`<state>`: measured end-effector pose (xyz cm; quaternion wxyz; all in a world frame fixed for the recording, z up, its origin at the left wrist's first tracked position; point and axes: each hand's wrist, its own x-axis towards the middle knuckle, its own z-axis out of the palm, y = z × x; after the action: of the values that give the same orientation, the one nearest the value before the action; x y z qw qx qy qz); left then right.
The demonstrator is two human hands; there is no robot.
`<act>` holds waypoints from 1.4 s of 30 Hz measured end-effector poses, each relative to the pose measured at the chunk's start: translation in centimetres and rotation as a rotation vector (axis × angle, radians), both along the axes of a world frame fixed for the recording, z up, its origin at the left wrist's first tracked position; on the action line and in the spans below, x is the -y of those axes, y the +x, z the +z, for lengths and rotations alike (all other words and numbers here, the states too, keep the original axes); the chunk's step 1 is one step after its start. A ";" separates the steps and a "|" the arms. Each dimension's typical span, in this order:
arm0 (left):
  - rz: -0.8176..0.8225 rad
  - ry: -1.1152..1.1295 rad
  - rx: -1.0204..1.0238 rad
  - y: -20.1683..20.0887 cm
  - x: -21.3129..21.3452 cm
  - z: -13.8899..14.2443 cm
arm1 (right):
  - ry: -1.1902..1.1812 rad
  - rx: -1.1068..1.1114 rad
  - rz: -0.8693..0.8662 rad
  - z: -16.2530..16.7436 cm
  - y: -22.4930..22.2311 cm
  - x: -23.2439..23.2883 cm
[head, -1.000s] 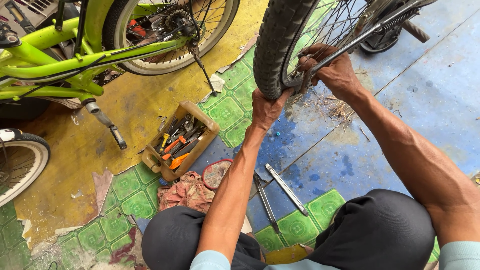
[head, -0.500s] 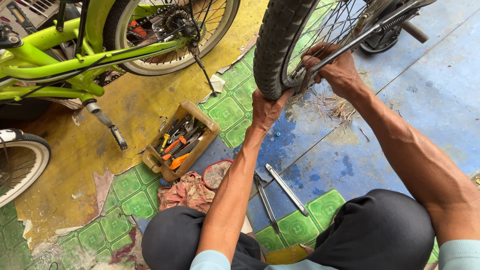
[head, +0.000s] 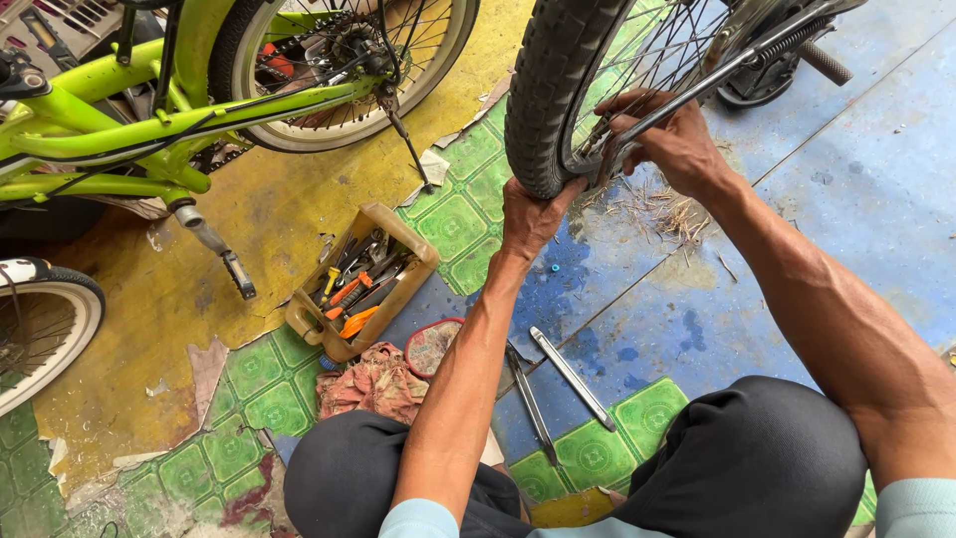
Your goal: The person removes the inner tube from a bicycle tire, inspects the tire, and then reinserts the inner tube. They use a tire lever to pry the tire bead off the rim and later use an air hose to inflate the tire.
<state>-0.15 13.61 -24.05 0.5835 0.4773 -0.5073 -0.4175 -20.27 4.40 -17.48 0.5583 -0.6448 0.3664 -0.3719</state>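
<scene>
Item: black bicycle tyre (head: pixel 546 90), standing upright on the floor (head: pixel 856 179) ahead of our knees. Our left hand (head: pixel 530 214) was closed around its lower tread. Our right hand (head: pixel 669 139) was curled at the rim among the spokes (head: pixel 657 50); whether it gripped anything, we could not tell. Nearby: a wooden tool tray (head: pixel 363 284), a red rag (head: pixel 373 384), two metal levers (head: pixel 570 377) and a lime-green bicycle (head: pixel 129 120).

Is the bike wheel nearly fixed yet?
Not yet. Done: the tool box is out and two metal levers lie ready on the floor. In hand: the left hand grips the black tyre while the right hand works at the rim by the spokes. Left: the tyre is on the rim, tools unpacked.
</scene>
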 end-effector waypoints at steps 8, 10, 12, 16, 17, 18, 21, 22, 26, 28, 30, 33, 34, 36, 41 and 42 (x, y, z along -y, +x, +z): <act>-0.141 0.068 0.110 0.7 0.6 -0.4 | -0.011 -0.121 -0.027 -0.2 0.1 0.3; -0.335 0.110 0.040 2.5 0.9 0.0 | -0.037 -0.158 -0.041 -0.2 0.1 0.2; -0.602 0.152 -0.173 5.6 1.3 0.6 | -0.046 -0.189 -0.048 0.0 0.2 0.0; -0.532 0.255 -0.667 8.4 3.7 0.6 | -0.055 -0.226 -0.070 0.5 0.3 0.0; -0.462 0.208 -0.770 8.3 4.6 0.4 | -0.048 -0.214 -0.066 0.6 0.4 0.0; -0.476 0.170 -0.657 7.9 5.6 0.2 | -0.039 -0.202 -0.060 0.7 0.4 0.1; -0.540 0.119 -0.485 6.5 7.6 -0.2 | -0.043 -0.227 -0.062 0.8 0.6 0.1; -0.586 0.148 -0.535 6.3 8.0 -0.1 | -0.049 -0.246 -0.070 0.8 0.6 0.1; -0.639 0.254 -0.262 5.9 9.6 1.4 | -0.050 -0.218 -0.067 0.5 0.6 0.2; -0.675 0.298 -0.090 6.1 10.6 2.6 | -0.037 -0.231 -0.070 0.3 0.6 0.3; -0.722 0.343 -0.094 6.1 11.4 3.5 | -0.032 -0.175 -0.066 0.0 0.5 0.5; -0.754 0.447 -0.406 5.6 11.6 4.0 | -0.021 -0.144 -0.082 -0.6 0.4 0.6; -0.723 0.500 -0.539 5.3 11.3 3.9 | -0.016 -0.146 -0.090 -0.8 0.3 0.6; -0.696 0.465 -0.505 4.8 10.8 3.5 | -0.037 -0.132 -0.080 -1.2 0.1 0.7; -0.635 0.212 -0.199 3.8 9.5 2.3 | -0.005 -0.150 -0.104 -1.6 -0.1 0.8; -0.616 0.201 -0.162 3.7 9.5 2.2 | -0.005 -0.148 -0.107 -1.6 0.0 0.8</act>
<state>3.55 4.08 -21.88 0.4182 0.3218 -0.5359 -0.6590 -20.32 3.60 -19.03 0.5074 -0.6515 0.4396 -0.3534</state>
